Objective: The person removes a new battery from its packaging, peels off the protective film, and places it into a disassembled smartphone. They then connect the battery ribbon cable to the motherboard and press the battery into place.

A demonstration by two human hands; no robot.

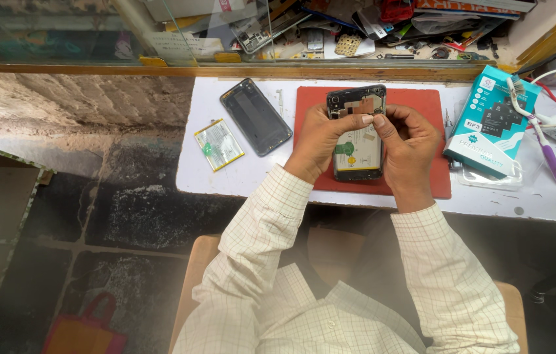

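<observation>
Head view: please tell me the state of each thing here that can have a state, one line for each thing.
Opened phone: back cover off, insides showing, held over the red mat.
Left hand: gripping the phone's left edge.
Right hand: gripping its right edge.
Back cover: detached, lying flat.
Loose battery: out of any phone, lying flat.
Teal box: closed.

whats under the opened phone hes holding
A red mat lies under the opened phone, on the white table. Left hand and right hand grip its sides, hiding the mat directly beneath.
</observation>
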